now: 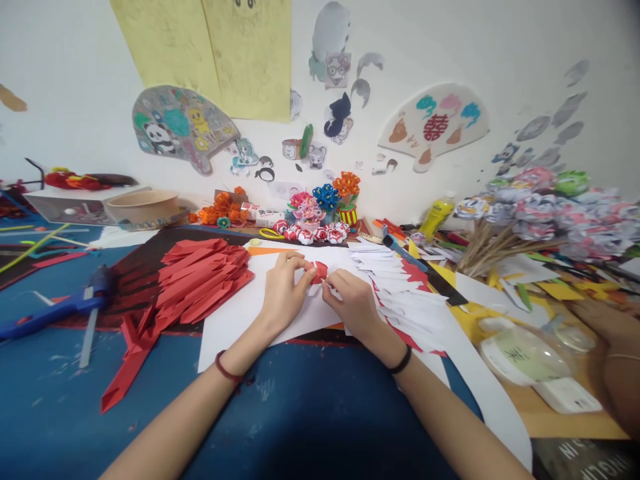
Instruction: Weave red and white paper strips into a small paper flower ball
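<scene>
Between my two hands, over white paper [230, 320], is a small red and white folded paper piece [320, 271]. My left hand [287, 283] pinches its left side between thumb and fingers. At its right lower side, the fingertips of my right hand [353, 297] are closed together on the piece's edge; part of it is hidden by the fingers. A pile of folded red paper strips [205, 277] lies to the left of my hands. White paper strips [400, 287] with some red ones lie fanned out on the right.
Red and white paper balls [313, 233] and paper flowers [326, 198] stand behind. A blue glue gun [65, 308] lies left. At right are a yellow bottle [437, 217], a bunch of paper flowers [550, 207], a clear plastic container [523, 353] and another person's arm [620, 367].
</scene>
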Tool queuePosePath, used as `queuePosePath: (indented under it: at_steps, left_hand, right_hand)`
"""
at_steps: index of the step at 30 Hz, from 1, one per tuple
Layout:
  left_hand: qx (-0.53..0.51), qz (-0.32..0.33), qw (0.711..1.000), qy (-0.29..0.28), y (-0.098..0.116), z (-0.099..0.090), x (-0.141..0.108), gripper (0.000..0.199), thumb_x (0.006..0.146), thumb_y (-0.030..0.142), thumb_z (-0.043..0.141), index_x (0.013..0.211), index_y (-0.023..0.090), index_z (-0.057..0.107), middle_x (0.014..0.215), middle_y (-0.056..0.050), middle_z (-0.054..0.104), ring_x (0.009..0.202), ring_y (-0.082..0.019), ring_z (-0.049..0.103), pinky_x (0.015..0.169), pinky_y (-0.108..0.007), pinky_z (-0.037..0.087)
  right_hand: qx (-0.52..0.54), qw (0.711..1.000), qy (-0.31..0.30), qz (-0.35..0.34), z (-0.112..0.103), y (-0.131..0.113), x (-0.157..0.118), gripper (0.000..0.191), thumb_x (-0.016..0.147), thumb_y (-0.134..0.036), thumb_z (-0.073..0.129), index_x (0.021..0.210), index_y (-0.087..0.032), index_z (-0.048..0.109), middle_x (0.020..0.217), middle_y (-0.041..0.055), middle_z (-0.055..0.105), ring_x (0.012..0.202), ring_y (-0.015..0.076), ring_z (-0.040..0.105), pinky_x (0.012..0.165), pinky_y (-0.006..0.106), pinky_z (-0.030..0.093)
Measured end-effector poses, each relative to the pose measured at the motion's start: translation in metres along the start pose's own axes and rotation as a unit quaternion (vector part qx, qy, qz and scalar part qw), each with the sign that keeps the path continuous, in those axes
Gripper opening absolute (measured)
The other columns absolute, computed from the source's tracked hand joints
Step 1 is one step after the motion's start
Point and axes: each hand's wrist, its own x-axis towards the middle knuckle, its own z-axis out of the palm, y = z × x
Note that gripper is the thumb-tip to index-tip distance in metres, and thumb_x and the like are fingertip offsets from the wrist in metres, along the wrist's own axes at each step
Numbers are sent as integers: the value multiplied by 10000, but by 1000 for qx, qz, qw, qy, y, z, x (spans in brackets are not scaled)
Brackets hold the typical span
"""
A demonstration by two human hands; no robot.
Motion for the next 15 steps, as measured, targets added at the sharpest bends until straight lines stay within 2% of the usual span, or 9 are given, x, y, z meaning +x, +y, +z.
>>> queuePosePath:
  at_steps: [4,11,15]
  left_hand:
    - [-121,-17,992,-14,-6,3,3,130,869,312,582,854,189,622,1022,-53,589,993,-177,589,859,-345,535]
    - [-206,-91,973,-43,-9,8,4,229,857,391,587,870,162,595,923,-41,611,750,-136,616,720,-313,547]
    - [-162,-33,986,-19,-5,6,3,147,855,318,595,839,173,607,958,-43,590,885,-159,594,756,-295,538]
  right_hand:
    - [37,999,3,14,-1,-1,1,182,926,-185,451,775,-190,553,708,16,552,665,146,507,643,263,376]
    - [29,999,20,11,-1,-1,1,185,929,-193,448,767,-193,538,694,10,544,662,145,508,649,260,387]
    - [32,999,33,11,-2,-1,2,173,916,-187,467,761,-187,544,685,3,549,650,139,514,635,255,397]
